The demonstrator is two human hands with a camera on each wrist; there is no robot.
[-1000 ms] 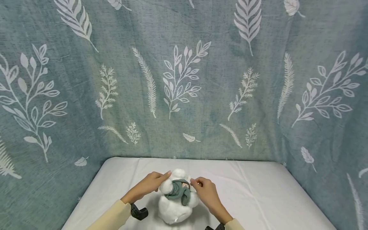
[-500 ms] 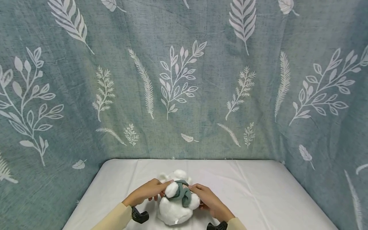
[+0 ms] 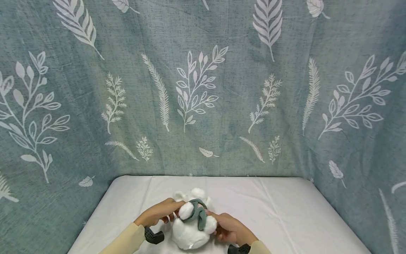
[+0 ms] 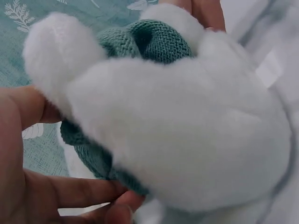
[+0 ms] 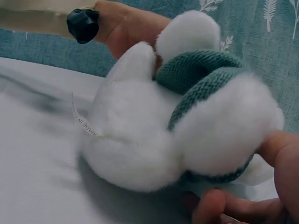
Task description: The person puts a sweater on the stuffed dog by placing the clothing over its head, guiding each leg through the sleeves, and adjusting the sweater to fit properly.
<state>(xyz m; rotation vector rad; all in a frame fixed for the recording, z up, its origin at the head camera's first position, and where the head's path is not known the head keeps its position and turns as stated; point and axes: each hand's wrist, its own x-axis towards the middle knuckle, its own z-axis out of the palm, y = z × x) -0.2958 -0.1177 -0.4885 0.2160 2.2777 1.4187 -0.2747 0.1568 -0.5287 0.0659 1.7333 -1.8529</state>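
A white plush toy (image 3: 190, 235) lies on the table with a green knitted scarf (image 3: 197, 213) round its neck. My left hand (image 3: 161, 211) grips its left side, thumb at the fluffy arm and fingers under the scarf, as the left wrist view shows. From the other side my right hand (image 3: 231, 227) holds the toy, thumb near the scarf and fingers curled beneath the right arm (image 5: 233, 126). A small printed label (image 5: 86, 126) sticks out of the toy's bottom. The toy's face cannot be made out.
The white-covered table (image 3: 269, 211) spreads out around the toy. A green-blue curtain (image 3: 234, 106) with white leaf prints hangs behind the table and along both sides. Black wrist straps (image 3: 154, 236) sit on both arms.
Both hands have come down from the head and scarf to the toy's sides and hold it there. The right hand has dropped lower, and the toy has shifted slightly left.
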